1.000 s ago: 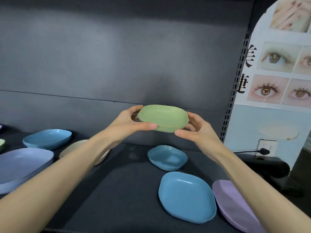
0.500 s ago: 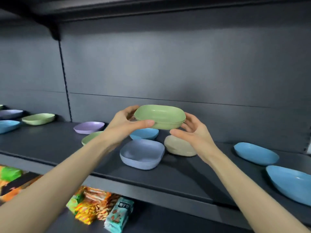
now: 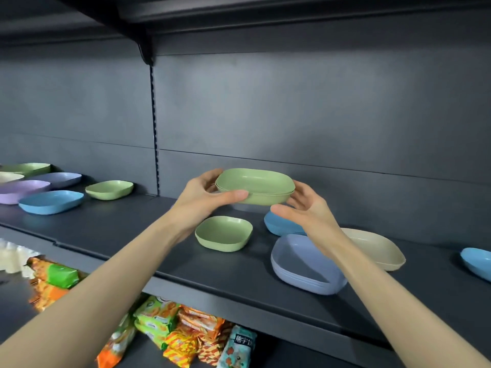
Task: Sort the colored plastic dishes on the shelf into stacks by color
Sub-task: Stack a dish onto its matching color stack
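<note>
I hold a small stack of green dishes (image 3: 256, 185) in the air above the dark shelf (image 3: 132, 229). My left hand (image 3: 204, 197) grips its left rim, thumb along the front. My right hand (image 3: 305, 208) cups its right side with the fingers behind and the thumb just under the rim. Directly below sits a single green dish (image 3: 224, 233). Another green dish (image 3: 109, 189) lies further left. A blue stack (image 3: 281, 224), a periwinkle stack (image 3: 300, 264) and a beige dish (image 3: 377, 247) sit at the right, partly hidden by my right arm.
At the far left lie a blue dish (image 3: 51, 201), lilac dishes (image 3: 21, 189), a periwinkle dish (image 3: 59, 179) and a green dish (image 3: 29, 168). One more blue dish (image 3: 478, 261) is at the right edge. Snack packets (image 3: 170, 325) fill the shelf below.
My view has swung left along the shelf, carrying the green stack with both hands. A single green dish now lies under it, and the far-left group of dishes has come closer.
</note>
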